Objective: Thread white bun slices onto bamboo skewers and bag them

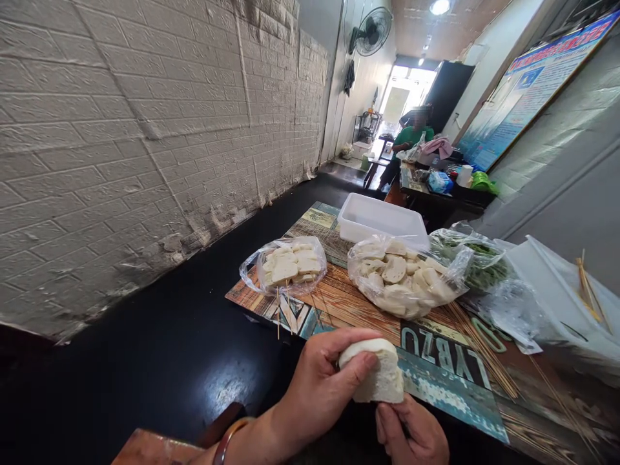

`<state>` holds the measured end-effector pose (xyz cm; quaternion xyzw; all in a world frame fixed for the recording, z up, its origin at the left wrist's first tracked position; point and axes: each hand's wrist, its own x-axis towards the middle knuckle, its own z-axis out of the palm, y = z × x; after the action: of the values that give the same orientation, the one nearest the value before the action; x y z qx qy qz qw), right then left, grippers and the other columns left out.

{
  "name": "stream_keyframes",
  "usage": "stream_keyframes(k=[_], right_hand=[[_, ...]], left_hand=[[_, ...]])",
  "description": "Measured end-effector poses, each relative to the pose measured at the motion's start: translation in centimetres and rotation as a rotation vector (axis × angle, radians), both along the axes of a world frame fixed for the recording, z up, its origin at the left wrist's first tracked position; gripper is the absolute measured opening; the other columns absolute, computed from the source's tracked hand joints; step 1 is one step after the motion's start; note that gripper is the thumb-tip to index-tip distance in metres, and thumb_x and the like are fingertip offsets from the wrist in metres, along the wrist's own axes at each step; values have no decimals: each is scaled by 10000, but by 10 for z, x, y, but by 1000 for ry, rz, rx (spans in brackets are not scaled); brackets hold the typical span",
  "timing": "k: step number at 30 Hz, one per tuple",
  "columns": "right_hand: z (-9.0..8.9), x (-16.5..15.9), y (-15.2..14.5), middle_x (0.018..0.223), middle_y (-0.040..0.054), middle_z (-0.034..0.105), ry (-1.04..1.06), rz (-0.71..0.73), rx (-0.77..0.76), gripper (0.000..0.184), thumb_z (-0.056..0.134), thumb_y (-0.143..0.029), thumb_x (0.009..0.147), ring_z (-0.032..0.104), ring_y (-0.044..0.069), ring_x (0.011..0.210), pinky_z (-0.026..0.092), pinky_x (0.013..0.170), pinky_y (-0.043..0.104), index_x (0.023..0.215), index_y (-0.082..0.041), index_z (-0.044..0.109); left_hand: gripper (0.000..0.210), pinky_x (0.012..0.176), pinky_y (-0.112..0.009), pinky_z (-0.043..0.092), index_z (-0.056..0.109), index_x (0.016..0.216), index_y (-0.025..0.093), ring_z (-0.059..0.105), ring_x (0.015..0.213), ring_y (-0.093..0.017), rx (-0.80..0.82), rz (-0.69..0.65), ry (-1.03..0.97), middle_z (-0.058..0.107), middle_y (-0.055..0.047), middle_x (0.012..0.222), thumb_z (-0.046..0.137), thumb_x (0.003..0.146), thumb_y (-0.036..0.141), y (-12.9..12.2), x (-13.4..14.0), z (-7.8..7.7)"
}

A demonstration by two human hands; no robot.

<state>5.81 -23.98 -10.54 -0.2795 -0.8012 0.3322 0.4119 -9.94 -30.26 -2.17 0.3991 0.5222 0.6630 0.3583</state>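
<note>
My left hand (334,371) is closed around a thick white slice of steamed bun (380,374), thumb on its cut face and fingers behind. Just below, my right hand (411,429) is pinched shut against the slice's lower edge; what its fingers hold, if anything, is hidden. Beyond my hands, a clear bag (397,274) is heaped with similar bun slices. To its left, a second bag (290,263) holds slices with thin bamboo sticks poking out toward me. Loose bamboo skewers (489,355) lie on the table at the right.
A white plastic tub (382,218) stands at the table's (329,294) far end. Bagged green leaves (477,261) and a whitish container (547,271) with sticks are on the right. A brick-patterned wall (145,161) runs along the left. Farther back, a person in green (411,134) is by a cluttered table.
</note>
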Motion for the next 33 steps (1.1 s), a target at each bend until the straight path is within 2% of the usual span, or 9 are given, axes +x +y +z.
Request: stream_keyframes(k=[12,19,23,27,30,33], right_hand=[[-2,0,1,413,-46,514,-47,-5,19,349,495,-267,914,453,110,346,359,430,227,573,-230,558],[7,-4,1,400,-47,523,-35,10,7,353,504,-278,918,465,108,346,384,457,220,576,-230,574],[8,-5,2,402,-45,524,-32,56,-108,373,498,-313,931,451,100,331,382,437,212,576,-225,571],[1,-5,2,419,-40,535,-25,76,-280,375,516,-370,930,451,96,329,370,400,203,593,-216,571],[-3,-7,0,469,-31,568,3,117,-391,328,538,-432,915,449,94,337,359,373,199,721,-197,658],[-4,-10,0,471,-45,544,37,161,-447,331,513,-433,936,432,83,336,371,379,192,839,-180,703]], left_hand=[[298,723,-273,508,762,1005,196,665,775,-193,-14,-14,-14,762,-82,902,634,854,419,1,0,0],[311,697,-265,500,766,996,202,656,757,-189,-35,-56,-56,757,-82,891,636,849,443,2,1,-2],[319,683,-262,495,770,985,200,650,742,-185,-49,-40,-85,754,-83,891,650,836,454,4,0,-2],[305,682,-262,498,771,961,192,657,756,-192,-74,-53,-185,756,-89,904,694,804,443,7,-3,-6],[328,709,-266,508,752,1015,211,672,794,-199,-61,-33,-334,759,-82,932,735,774,432,9,-8,-12],[475,737,-294,526,691,1152,235,693,832,-224,-50,-45,-487,765,-84,915,780,730,434,12,-13,-13]])
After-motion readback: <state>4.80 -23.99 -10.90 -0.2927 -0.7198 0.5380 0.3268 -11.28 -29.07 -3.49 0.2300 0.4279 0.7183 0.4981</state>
